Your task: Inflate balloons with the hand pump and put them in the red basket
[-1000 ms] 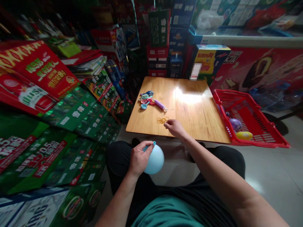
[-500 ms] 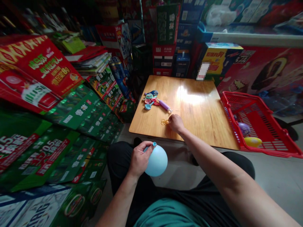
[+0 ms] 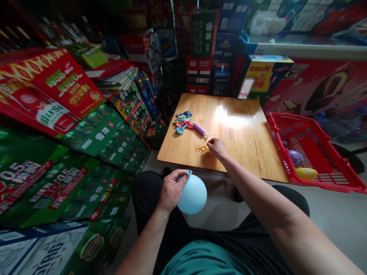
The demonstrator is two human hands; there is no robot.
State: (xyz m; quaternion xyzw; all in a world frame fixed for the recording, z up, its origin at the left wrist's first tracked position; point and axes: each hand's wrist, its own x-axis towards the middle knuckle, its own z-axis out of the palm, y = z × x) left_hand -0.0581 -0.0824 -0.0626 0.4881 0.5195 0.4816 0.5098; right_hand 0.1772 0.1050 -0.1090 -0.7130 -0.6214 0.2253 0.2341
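Note:
My left hand [image 3: 171,190] pinches the neck of an inflated light blue balloon [image 3: 193,194] over my lap. My right hand [image 3: 217,147] reaches onto the low wooden table [image 3: 243,133], its fingers pinched at a small heap of yellow rubber bands [image 3: 201,148]. Farther back on the table lie several flat, uninflated balloons [image 3: 181,121] and a purple hand pump [image 3: 199,128].
A red plastic basket [image 3: 312,152] to the right of the table holds a purple balloon [image 3: 294,156] and a yellow balloon [image 3: 305,172]. Stacked drink cartons [image 3: 86,133] crowd the left side and back. A chest freezer [image 3: 309,80] stands behind the basket.
My right hand has slid forward on the table to the rubber bands and pinched at them. The left hand keeps its hold on the blue balloon.

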